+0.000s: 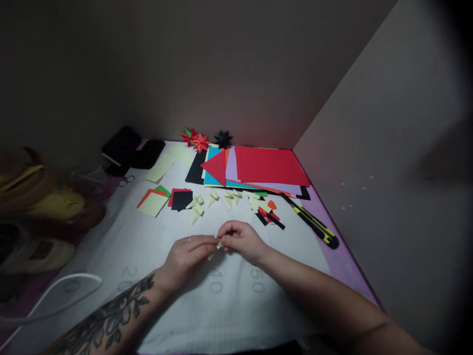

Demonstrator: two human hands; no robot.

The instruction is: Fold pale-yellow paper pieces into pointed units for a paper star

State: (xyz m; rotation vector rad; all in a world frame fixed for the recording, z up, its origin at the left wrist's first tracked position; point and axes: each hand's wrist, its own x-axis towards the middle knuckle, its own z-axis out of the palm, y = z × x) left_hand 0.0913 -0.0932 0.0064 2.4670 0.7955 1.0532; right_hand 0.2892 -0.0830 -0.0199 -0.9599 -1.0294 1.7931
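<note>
Between my fingertips is a small pale-yellow folded paper piece (212, 256), mostly hidden by the hands. My left hand (188, 254) pinches it from the left, a ring on one finger. From the right, my right hand (242, 241) grips it with thumb and curled fingers. Just beyond the hands lie several finished-looking pale-yellow folded pieces (213, 198) in a loose row. Left of them are a black paper square stack (182, 200) and a stack topped by a pale-yellow square (152, 204).
Coloured paper sheets (271, 165) lie at the back, with a red triangle (216, 167) on top. Folded paper stars (200, 142) stand by the wall. Paper scraps (266, 209) and a yellow-black utility knife (314, 224) lie right. Scissors (126, 181) and a white cable (66, 281) are left.
</note>
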